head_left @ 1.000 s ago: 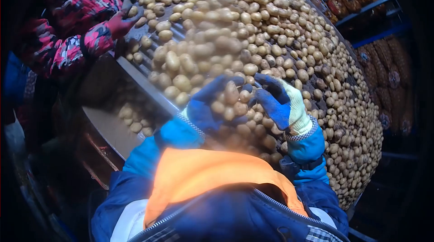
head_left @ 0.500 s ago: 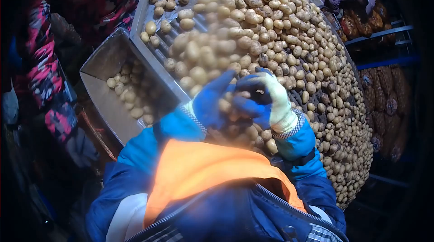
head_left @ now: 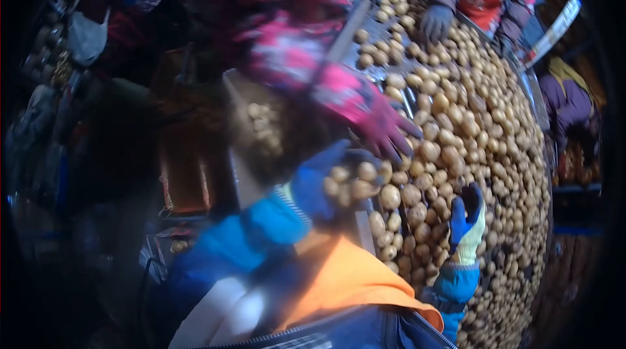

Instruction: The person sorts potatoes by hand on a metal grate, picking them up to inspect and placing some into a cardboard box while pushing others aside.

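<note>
My left hand, in a blue glove, is blurred by motion at the edge of the sorting table. Several potatoes are gathered in it, its fingers partly hidden behind them. To the right, my right hand, gloved in blue and pale yellow, is over the wide heap of potatoes. Its thumb and fingers are apart, and I see nothing held between them. Just beyond my left hand is a metal bin with some potatoes inside, partly in shadow.
A co-worker's gloved hand, on a pink patterned sleeve, reaches over the potatoes close to my left hand. Across the table, another person's grey glove touches potatoes. A person in purple bends at the far right.
My hands were close together with potatoes between them; now they are apart. The left has carried potatoes toward the bin side. The view has turned left, and a co-worker's arm has come in.
</note>
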Demonstrator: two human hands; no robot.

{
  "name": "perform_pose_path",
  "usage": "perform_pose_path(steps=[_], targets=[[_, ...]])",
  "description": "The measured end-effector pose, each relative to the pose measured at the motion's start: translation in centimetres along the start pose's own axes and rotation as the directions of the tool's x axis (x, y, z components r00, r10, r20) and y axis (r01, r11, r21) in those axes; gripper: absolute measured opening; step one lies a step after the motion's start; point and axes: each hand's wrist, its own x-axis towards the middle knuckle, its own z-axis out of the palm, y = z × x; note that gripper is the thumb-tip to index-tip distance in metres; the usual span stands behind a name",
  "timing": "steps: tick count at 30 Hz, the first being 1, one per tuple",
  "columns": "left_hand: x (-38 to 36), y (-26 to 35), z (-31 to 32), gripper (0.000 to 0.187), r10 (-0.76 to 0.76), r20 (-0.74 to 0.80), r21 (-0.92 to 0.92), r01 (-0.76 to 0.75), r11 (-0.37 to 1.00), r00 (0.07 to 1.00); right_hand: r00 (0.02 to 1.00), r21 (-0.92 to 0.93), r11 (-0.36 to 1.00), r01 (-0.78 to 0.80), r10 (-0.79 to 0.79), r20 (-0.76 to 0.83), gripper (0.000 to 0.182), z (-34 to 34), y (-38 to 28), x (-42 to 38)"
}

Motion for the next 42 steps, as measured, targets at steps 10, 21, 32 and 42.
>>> perform_pose_path(steps=[10, 21, 32, 42], targets=[[-9.3, 21.9, -2.0, 0.033, 0.775, -0.531, 0.484, -0.628, 0.609, 0.342, 0.994, 0.024, 0.996, -0.092, 0.09, 0.057, 0.055, 1.5, -0.2, 0.0], [-7.9, 37.4, -20.0, 0.069, 0.891, -0.086, 0.975, -0.147, 0.167, 0.446, 0.961, -0.365, 0.929, -0.055, -0.05, -0.272, 0.044, -2.4, 0.1, -4.9], [10.4, -4.6, 2.6, 0.057, -0.395, -0.533, 0.55, 0.661, 0.51, 0.748, 0.86, -0.508, 0.729, -0.459, 0.221, -0.459, 0.04, -14.4, 4.8, -9.2], [18.4, -18.7, 5.2, 0.06, -0.713, -0.436, 0.494, 0.808, 0.321, 0.549, 0.916, -0.722, 0.564, -0.4, 0.276, -0.291, 0.047, -20.0, 13.2, 3.8]])
